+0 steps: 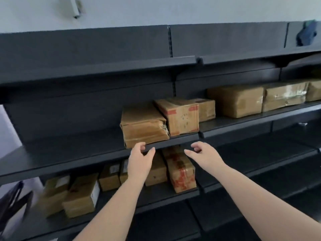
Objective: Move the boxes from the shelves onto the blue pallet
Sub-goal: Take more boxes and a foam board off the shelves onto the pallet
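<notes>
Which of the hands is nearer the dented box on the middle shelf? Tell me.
Left. The left hand is just below the dented box at its front bottom edge; the right hand hangs farther right, below the red-printed box.

Dark metal shelves (97,150) hold brown cardboard boxes. Middle shelf, centre: worn plain box (143,126), front corner crushed, just overhanging edge. Touching it at 3 o'clock: red-printed box (180,115), small box (206,109) behind. At 2 o'clock: large taped boxes (237,100) in row. Lower shelf, 6 to 8 o'clock: red-taped box (180,171), several smaller labelled boxes (81,195).
</notes>
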